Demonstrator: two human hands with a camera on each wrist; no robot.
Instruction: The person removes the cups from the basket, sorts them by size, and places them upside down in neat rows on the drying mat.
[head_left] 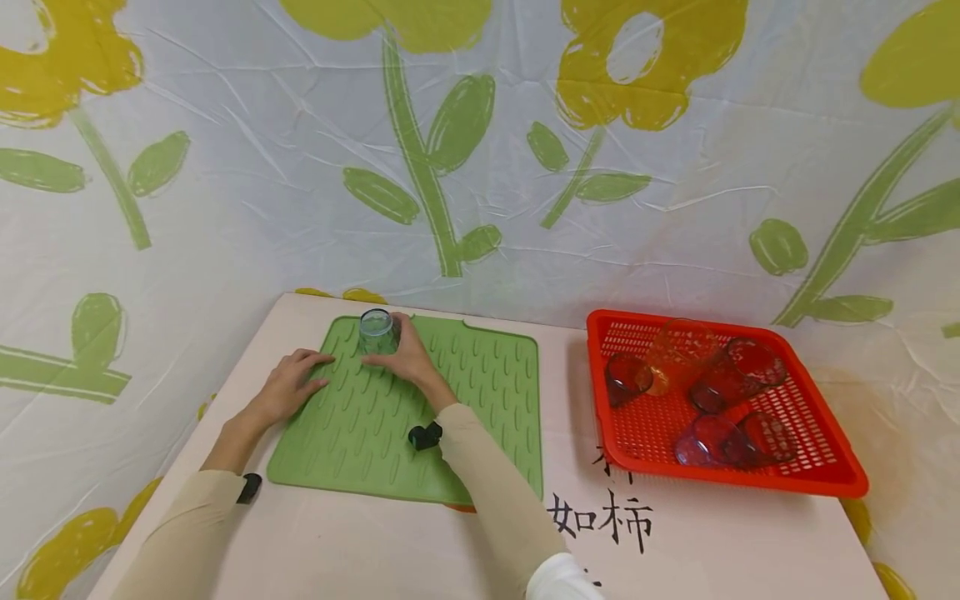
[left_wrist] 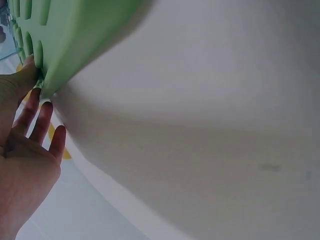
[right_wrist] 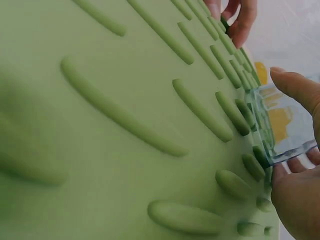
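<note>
A clear, faintly bluish drinking glass [head_left: 375, 335] stands at the far left part of a green ridged mat [head_left: 405, 433]. My right hand [head_left: 408, 354] grips it from the right, thumb across the near side and fingers behind. In the right wrist view the glass [right_wrist: 287, 122] meets the mat's ridges, between thumb and fingers. At the mat's left edge, my left hand [head_left: 288, 385] pinches the rim. In the left wrist view that hand [left_wrist: 30, 160] has its thumb on the mat's ridged face and its fingertips by the edge.
A red plastic basket [head_left: 731, 477] stands on the right of the pale table [head_left: 337, 542]. Several tinted glasses lie in it, among them an amber glass [head_left: 678, 354] and a purple glass [head_left: 705, 440]. A flower-patterned cloth [head_left: 525, 183] hangs behind the table.
</note>
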